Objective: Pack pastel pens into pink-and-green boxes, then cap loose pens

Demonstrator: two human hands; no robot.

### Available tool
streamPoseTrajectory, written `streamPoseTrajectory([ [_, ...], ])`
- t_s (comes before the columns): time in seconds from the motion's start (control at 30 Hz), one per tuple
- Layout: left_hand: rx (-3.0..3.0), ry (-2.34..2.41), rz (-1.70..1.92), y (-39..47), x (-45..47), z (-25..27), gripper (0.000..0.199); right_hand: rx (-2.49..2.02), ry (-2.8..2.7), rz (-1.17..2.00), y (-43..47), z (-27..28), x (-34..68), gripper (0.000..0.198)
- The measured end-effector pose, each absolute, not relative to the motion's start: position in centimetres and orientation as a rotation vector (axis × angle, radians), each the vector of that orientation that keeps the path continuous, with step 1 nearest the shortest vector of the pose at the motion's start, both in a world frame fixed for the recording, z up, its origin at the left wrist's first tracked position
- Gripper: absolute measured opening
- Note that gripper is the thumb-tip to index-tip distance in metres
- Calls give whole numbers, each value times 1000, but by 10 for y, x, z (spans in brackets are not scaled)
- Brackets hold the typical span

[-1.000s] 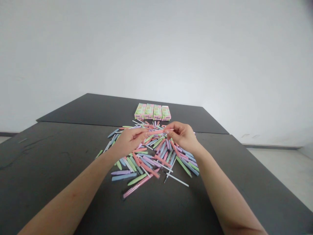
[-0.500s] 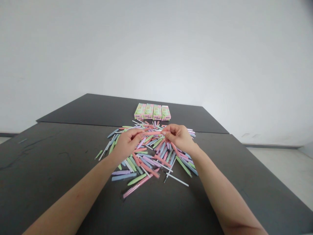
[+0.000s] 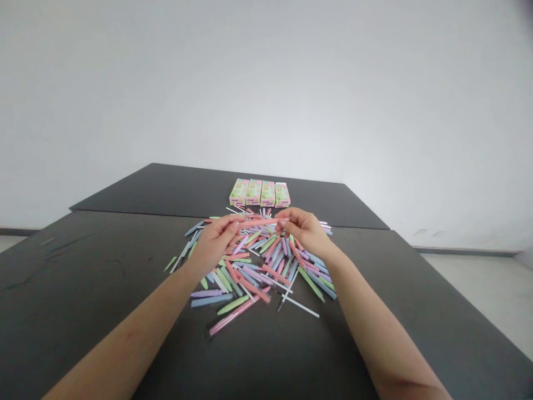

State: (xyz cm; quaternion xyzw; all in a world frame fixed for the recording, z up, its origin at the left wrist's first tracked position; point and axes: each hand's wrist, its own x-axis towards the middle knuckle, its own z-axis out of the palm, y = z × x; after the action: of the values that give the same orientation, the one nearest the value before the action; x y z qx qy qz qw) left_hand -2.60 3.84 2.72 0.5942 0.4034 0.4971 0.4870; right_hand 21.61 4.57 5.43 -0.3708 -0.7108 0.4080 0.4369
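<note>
A coral-pink pen barrel (image 3: pixel 259 222) is held level between my two hands, above the pile. Its left end is pinched by the thumb and fingers of my left hand (image 3: pixel 217 236). The right end lies at the fingertips of my right hand (image 3: pixel 303 229), which are also closed. Below them spreads a heap of loose pen parts (image 3: pixel 245 275) in pink, green, blue and purple, mixed with thin white refills (image 3: pixel 300 306). Fingers hide the tips of the held barrel.
Several pastel cartons (image 3: pixel 253 192) marked with a 5 stand side by side behind the pile. Everything rests on a dark table (image 3: pixel 104 244) with a seam across it. A pale wall (image 3: pixel 266 100) rises behind.
My hands have drawn slightly apart and more of the pink pen barrel shows between them. Its right end is tipped up a little. The pile looks the same.
</note>
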Motion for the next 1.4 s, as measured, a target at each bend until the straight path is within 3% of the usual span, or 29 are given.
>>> streamPoseTrajectory([
  [0.4, 1730, 1259, 1343, 30, -32, 13, 28, -918, -1734, 1258, 47, 43, 210, 27],
  [1.4, 1865, 1177, 1213, 23, -29, 15, 38, -760, -1201, 1469, 48, 38, 193, 29],
])
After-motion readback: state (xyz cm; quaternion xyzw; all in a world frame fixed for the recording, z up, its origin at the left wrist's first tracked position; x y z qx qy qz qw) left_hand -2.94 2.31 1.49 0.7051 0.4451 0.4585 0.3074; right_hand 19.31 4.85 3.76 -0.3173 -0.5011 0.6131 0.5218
